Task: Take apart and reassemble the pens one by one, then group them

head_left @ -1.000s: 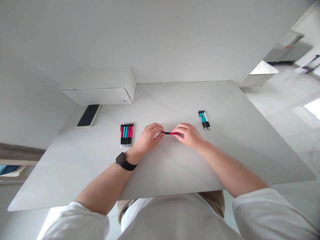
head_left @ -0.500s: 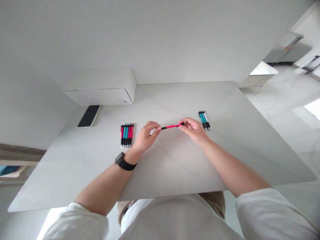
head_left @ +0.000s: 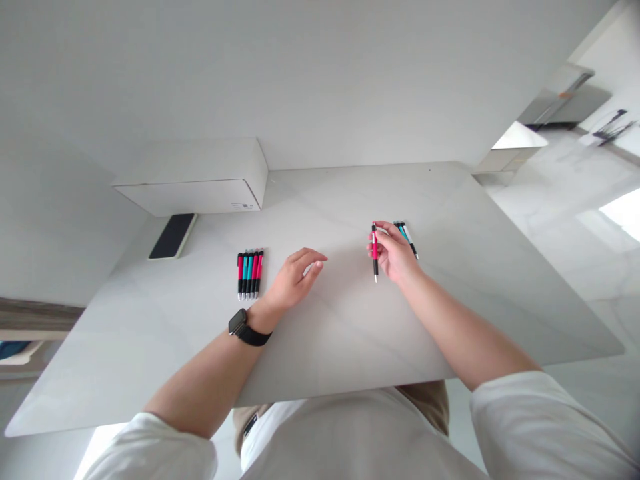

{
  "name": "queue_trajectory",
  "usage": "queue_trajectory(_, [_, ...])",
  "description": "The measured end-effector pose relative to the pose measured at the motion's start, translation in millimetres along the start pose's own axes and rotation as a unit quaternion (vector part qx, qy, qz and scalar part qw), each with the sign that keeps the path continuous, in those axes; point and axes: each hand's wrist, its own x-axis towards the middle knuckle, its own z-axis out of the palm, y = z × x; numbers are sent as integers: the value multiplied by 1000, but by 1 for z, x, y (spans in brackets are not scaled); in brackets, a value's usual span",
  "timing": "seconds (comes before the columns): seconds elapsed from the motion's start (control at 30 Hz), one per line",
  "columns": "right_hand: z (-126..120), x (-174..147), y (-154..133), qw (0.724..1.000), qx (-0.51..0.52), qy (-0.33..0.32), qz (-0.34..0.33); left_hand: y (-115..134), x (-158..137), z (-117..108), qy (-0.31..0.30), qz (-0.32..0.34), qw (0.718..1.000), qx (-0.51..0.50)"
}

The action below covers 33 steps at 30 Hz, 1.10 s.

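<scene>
My right hand (head_left: 395, 252) grips a red pen (head_left: 375, 250) with black ends, its silver tip pointing down toward me. Partly behind that hand lies a small group of pens (head_left: 409, 239), teal and white parts showing; the rest are covered. My left hand (head_left: 299, 275) holds nothing, its thumb and fingers apart, just above the table. Left of it, a row of several red and teal pens (head_left: 250, 275) lies side by side, tips toward me. A black watch (head_left: 247, 328) is on my left wrist.
A long white box (head_left: 195, 190) stands against the wall at the back left of the pale marbled table (head_left: 330, 347). In front of the box lies a dark-screened phone (head_left: 173, 236). The table's near edge runs just before my body.
My left hand has let go of the red pen. My right hand now holds it alone and has turned it from lying crosswise to pointing toward me.
</scene>
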Motion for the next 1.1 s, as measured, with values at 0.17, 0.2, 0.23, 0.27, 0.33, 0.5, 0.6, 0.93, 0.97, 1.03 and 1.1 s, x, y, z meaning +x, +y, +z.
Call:
queue_trajectory(0.17, [-2, 1, 2, 1000, -16, -7, 20, -1, 1, 2, -2, 8, 1000, 10])
queue_trajectory(0.2, [-3, 2, 3, 1000, -19, -8, 23, -1, 1, 2, -2, 9, 1000, 11])
queue_trajectory(0.23, [-4, 2, 4, 999, -22, -8, 24, -2, 1, 2, -3, 11, 1000, 11])
queue_trajectory(0.27, [-5, 3, 5, 999, -25, -7, 25, -2, 1, 2, -4, 12, 1000, 12])
queue_trajectory(0.33, [-7, 6, 7, 999, -26, -3, 25, -3, 1, 3, -9, 14, 1000, 14])
queue_trajectory(0.5, [-11, 9, 9, 999, -17, -1, 28, -4, 2, 3, -17, 18, 999, 20])
queue_trajectory(0.6, [-12, 10, 9, 1000, -13, 0, 24, -5, 2, 4, -21, 18, 999, 22])
queue_trajectory(0.93, [-11, 9, 9, 999, -19, -7, 37, -5, 2, 3, -29, 18, 999, 28])
queue_trajectory(0.97, [-11, 9, 10, 999, -20, -8, 38, -5, 2, 3, -30, 17, 999, 29])
queue_trajectory(1.03, [-11, 8, 10, 999, -24, -11, 40, -5, 2, 3, -32, 18, 999, 29])
queue_trajectory(1.1, [-11, 9, 9, 999, -30, -9, 39, -5, 2, 4, -30, 20, 999, 29])
